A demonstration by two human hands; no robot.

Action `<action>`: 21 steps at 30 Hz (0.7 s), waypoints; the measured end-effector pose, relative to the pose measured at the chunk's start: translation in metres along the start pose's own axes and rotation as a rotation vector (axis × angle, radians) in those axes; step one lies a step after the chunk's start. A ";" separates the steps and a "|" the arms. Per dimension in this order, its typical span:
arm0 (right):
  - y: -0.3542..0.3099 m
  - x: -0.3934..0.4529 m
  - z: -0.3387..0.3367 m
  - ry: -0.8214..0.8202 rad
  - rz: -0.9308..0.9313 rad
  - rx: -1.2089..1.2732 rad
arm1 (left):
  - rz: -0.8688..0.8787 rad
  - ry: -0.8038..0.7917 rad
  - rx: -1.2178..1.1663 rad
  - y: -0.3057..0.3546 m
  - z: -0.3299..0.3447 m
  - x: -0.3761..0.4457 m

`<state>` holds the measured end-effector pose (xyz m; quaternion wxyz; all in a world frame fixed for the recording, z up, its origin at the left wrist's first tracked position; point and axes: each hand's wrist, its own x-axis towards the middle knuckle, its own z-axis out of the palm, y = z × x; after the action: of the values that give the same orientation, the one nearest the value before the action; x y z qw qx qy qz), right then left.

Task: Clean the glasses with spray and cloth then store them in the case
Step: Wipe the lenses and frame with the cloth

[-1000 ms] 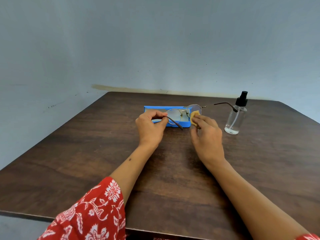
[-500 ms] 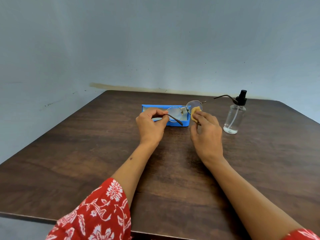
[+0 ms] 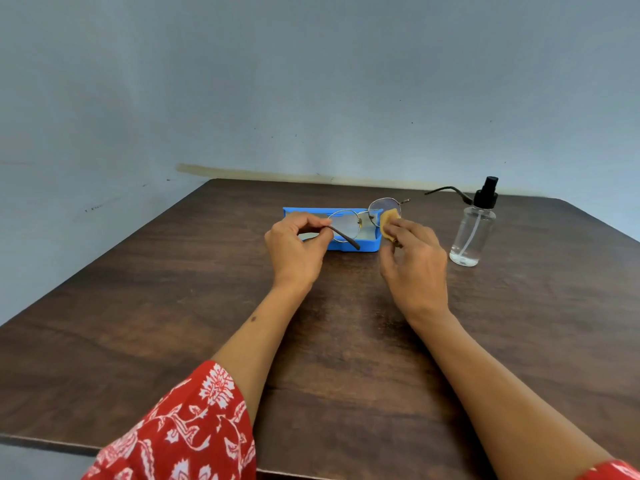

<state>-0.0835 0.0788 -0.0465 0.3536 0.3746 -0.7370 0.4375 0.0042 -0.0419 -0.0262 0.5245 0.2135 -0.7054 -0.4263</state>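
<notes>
One head-worn wide-angle view, facing forward and down across the counter (image 3: 173, 306) toward the wall (image 3: 311, 81). Forearms enter from the bottom edge; far counter corners stay in frame.

- The glasses (image 3: 363, 220) I hold have a thin metal frame with a dull shine, clear lenses and dark matt tips on the arms.
- The cloth (image 3: 388, 221) under my right hand (image 3: 415, 268) looks like soft, matt yellow fabric.
- The case (image 3: 367, 244) is smooth blue plastic with a pale lining inside.
- The spray bottle (image 3: 472, 233) is clear glossy plastic with a black matt pump.
- The table (image 3: 173, 323) is dark wood grain with a faint sheen.
- My sleeve (image 3: 180, 434) is printed red cloth.
</notes>
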 end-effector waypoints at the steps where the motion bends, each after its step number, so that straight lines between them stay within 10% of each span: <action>1: -0.002 -0.001 0.000 -0.016 -0.020 -0.009 | 0.006 0.002 -0.001 0.000 0.000 0.000; 21: 0.005 -0.001 -0.005 -0.045 0.026 -0.031 | 0.059 -0.046 0.017 -0.003 -0.002 0.000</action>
<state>-0.0866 0.0854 -0.0470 0.3368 0.3693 -0.7564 0.4220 0.0051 -0.0444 -0.0287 0.5188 0.1873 -0.7268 -0.4094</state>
